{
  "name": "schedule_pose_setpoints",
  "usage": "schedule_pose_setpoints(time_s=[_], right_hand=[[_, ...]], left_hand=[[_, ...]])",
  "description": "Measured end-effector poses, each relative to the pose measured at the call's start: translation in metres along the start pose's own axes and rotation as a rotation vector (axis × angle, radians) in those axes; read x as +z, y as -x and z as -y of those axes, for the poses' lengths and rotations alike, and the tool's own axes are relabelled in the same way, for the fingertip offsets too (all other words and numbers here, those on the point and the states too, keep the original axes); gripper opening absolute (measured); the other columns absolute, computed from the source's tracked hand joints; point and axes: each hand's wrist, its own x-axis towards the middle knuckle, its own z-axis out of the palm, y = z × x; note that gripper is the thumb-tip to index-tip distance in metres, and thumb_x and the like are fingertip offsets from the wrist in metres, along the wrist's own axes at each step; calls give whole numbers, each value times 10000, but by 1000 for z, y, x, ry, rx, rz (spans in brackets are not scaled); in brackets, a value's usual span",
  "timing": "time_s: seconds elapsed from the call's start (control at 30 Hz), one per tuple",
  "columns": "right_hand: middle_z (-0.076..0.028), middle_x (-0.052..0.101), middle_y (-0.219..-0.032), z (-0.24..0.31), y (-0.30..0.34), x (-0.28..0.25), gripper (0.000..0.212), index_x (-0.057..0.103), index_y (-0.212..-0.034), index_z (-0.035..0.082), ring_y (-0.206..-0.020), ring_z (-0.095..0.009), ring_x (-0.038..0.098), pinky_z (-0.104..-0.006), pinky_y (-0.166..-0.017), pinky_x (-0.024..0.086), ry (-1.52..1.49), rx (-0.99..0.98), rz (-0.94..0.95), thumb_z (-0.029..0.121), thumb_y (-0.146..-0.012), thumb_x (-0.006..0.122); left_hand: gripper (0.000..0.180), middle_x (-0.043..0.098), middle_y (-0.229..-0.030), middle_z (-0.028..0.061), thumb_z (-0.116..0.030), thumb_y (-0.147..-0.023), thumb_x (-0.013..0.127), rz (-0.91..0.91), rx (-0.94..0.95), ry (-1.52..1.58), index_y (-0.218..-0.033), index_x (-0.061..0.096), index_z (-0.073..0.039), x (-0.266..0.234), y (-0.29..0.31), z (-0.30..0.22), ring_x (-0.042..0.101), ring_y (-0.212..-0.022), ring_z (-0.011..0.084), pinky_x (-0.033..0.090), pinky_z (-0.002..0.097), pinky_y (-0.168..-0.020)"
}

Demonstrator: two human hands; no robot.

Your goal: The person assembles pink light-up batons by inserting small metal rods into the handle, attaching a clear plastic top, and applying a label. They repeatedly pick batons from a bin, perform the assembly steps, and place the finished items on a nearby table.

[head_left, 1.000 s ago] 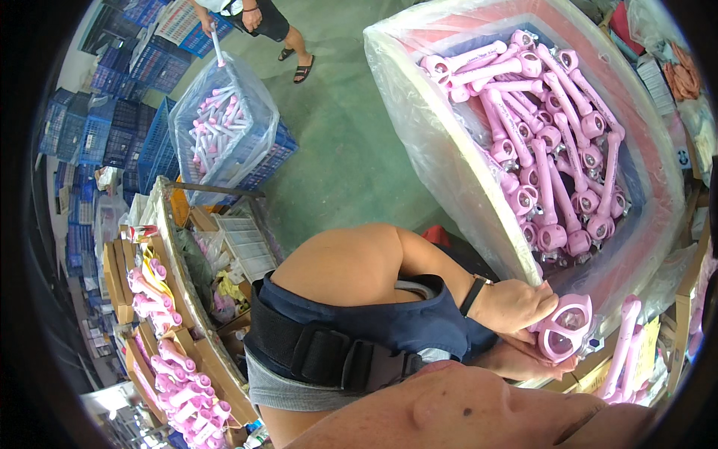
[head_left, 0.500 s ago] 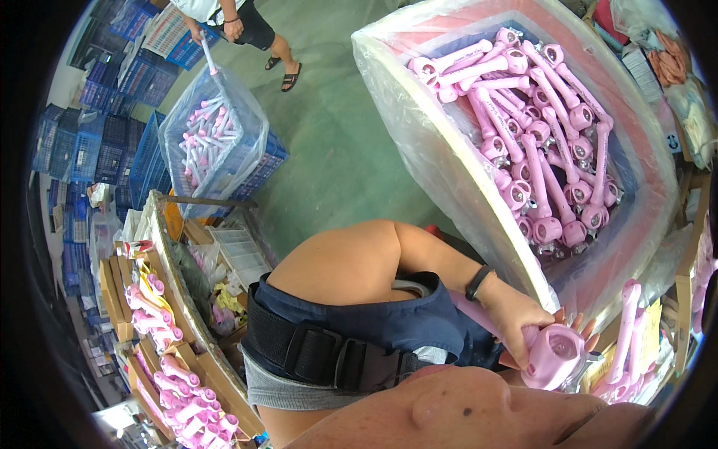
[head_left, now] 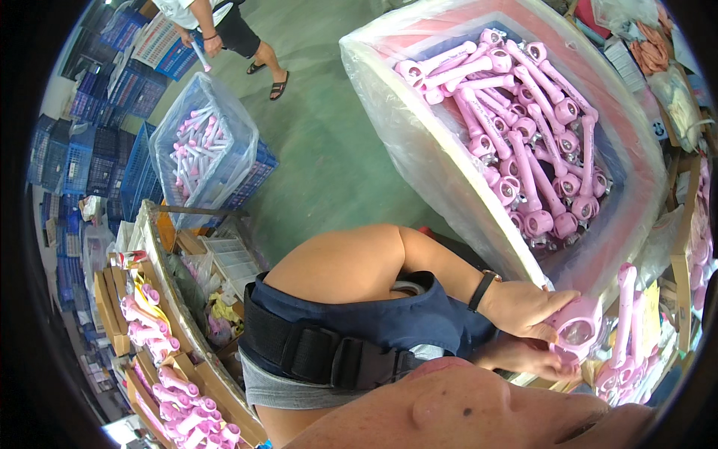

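A pink piece with a round, clear-windowed head (head_left: 577, 329) is held between my two hands at the lower right. My left hand (head_left: 527, 305), with a black wristband, grips it from the upper left, thumb lying on the head's upper edge. Below it, my right hand (head_left: 535, 358) has its fingers curled against the lower edge of the same head. The piece's handle is hidden behind my hands. Beside it, more long-handled pink pieces (head_left: 625, 314) stand upright in a cluster on the bench.
A large plastic-lined bin (head_left: 441, 179) full of pink pieces (head_left: 535, 150) stands ahead. At the left are a lined crate (head_left: 247, 168) of pale and pink sticks, a cluttered rack (head_left: 176, 299), boxes of pink parts (head_left: 179, 404) and stacked blue crates (head_left: 82, 153). Another person (head_left: 224, 30) stands far left.
My left hand has shifted from the handle up to the head, thumb now extended. The right hand has come round from the head's far side to its lower edge. The other person's pale stick has moved.
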Motion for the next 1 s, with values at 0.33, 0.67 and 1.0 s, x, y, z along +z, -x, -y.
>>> schedule_pose_setpoints(time_s=[0.33,0.67,1.0], right_hand=[[-235,349,-1337,3,-2,-4,634,342,-1300,-30,-1114,-370,506,-483,-926,470,-141,31,-53,503,-961,292],[-223,524,-1155,19,-15,-25,603,409,-1241,-41,-999,-350,587,-461,-816,530,-94,181,-128,483,-953,323],[-146,567,-1105,-32,-18,-47,411,473,-1176,14,-1016,-244,568,-355,-861,497,-522,333,-85,357,-954,431]], left_hand=[[754,609,-838,269,-334,-852,611,-7,26,193,-1328,190,71,5,-7,-18,615,-647,408,485,425,-553],[861,541,-1094,285,-394,-807,687,121,100,263,-1363,164,2,17,-6,-12,629,-765,413,506,415,-644],[733,402,-1347,72,-277,-911,601,436,-138,1311,-1462,145,-114,15,-12,16,460,-1178,153,433,315,-941]])
